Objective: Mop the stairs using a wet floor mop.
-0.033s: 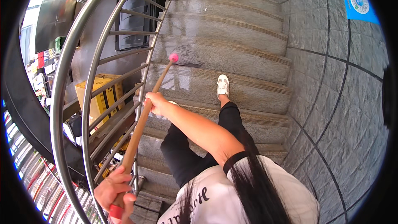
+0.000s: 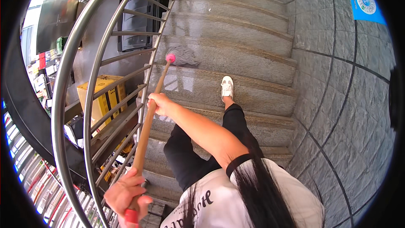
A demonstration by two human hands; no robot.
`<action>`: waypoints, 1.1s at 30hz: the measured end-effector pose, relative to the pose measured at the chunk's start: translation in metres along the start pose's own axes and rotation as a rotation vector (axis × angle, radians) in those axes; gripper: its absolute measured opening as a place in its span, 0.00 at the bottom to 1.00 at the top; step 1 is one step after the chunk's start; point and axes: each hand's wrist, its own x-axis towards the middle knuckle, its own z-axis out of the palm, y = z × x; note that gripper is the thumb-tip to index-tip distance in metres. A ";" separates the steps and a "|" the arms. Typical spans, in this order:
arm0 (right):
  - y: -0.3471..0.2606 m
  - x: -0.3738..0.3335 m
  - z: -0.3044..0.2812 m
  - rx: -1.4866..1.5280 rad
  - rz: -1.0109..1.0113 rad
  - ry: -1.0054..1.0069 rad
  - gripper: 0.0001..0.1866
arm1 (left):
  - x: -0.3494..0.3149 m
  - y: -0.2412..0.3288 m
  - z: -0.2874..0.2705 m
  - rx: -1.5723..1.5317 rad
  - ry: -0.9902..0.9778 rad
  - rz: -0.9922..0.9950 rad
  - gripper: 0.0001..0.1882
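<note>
A mop with a wooden handle (image 2: 145,137) slants from the lower left up to the stairs. Its grey string head (image 2: 184,55), joined by a pink socket (image 2: 170,58), lies on a grey stone step close to the railing. Partway along the handle, my right hand (image 2: 157,103) is closed around the wood. My left hand (image 2: 126,192) wraps the handle lower down, just above a red band (image 2: 131,216) near its end; it looks slightly blurred. Both hands are beside the metal railing (image 2: 90,101).
Stone stairs (image 2: 236,29) rise ahead, with wet sheen near the mop. My white shoe (image 2: 227,88) stands on a step. Grey tiled wall (image 2: 337,101) runs along the right, bearing a blue sign (image 2: 366,2). Beyond the railing are a yellow box (image 2: 103,101) and a black bin (image 2: 139,17).
The mop head has slid slightly left along the step, toward the railing. My left hand has shifted right with the handle's lower end, while my right hand stays almost in place.
</note>
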 end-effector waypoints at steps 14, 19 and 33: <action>-0.049 -0.091 -0.059 -0.011 -0.253 0.268 0.06 | -0.034 -0.037 0.032 -0.543 0.279 -0.292 0.19; -0.138 -0.134 -0.155 0.047 -0.520 0.500 0.04 | 0.030 -0.046 0.114 -0.799 -0.008 -0.259 0.16; -0.179 -0.183 -0.248 0.195 -0.468 0.637 0.03 | 0.079 -0.017 0.162 -0.712 -0.508 0.003 0.04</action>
